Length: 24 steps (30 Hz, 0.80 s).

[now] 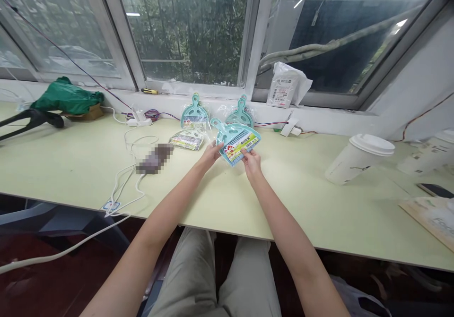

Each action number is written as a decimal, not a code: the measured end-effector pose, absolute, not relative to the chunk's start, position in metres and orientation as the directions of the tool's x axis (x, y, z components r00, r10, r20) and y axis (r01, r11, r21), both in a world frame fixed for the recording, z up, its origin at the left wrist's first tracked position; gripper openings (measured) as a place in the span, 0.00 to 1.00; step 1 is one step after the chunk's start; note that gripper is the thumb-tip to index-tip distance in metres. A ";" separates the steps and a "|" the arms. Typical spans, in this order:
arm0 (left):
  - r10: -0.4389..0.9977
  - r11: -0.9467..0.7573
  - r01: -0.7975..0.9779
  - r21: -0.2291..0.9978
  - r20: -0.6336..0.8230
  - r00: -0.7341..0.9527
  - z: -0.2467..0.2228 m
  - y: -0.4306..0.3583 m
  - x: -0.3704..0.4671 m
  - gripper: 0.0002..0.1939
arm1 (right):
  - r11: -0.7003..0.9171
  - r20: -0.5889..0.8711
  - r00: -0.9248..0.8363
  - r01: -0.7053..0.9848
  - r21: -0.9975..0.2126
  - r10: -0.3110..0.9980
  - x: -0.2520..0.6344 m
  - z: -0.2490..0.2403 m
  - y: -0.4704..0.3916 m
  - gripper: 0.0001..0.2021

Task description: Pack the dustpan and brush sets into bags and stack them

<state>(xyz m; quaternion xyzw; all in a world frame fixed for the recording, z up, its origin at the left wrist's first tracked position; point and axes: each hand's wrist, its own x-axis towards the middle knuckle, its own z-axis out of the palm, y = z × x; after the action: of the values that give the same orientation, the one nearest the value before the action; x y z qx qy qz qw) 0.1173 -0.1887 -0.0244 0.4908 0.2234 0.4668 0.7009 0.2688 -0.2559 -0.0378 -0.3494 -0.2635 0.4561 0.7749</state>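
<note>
Pinching a tilted teal dustpan set [238, 142] between left hand [212, 154] and right hand [252, 162], blue bristles [234, 140], bright printed label [242, 147]

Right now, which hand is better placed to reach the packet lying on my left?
Your left hand, probably: it holds the dustpan on the side nearer that packet; your right hand is farther away.

Smooth plastic dustpan [233, 132], smooth low-sheen table [291, 184]

Runs free over table [296, 180] between right grip [252, 162] and white cup [354, 163]; meets cable [71, 249] left, upright dustpans [195, 113] ahead.
</note>
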 end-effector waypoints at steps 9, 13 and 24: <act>0.767 0.036 -0.424 0.905 0.247 0.592 -0.024 -0.207 0.128 0.27 | 0.354 0.094 0.494 -0.467 -0.810 0.864 0.265 -0.031 -0.260 0.12; 0.760 0.023 -0.382 0.924 0.233 0.607 -0.026 -0.210 0.133 0.30 | 0.378 0.097 0.540 -0.438 -0.816 0.836 0.259 -0.028 -0.263 0.12; 0.857 -0.116 -0.375 0.920 0.283 0.430 -0.019 -0.220 0.134 0.41 | 0.390 0.118 0.513 -0.465 -0.795 0.851 0.259 -0.025 -0.264 0.13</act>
<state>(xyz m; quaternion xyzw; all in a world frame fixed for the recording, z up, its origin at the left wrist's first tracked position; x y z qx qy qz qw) 0.1344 -0.2196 -0.0190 0.5643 0.2136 0.4894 0.6296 0.2587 -0.2640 -0.0254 -0.3630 -0.2657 0.4161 0.7903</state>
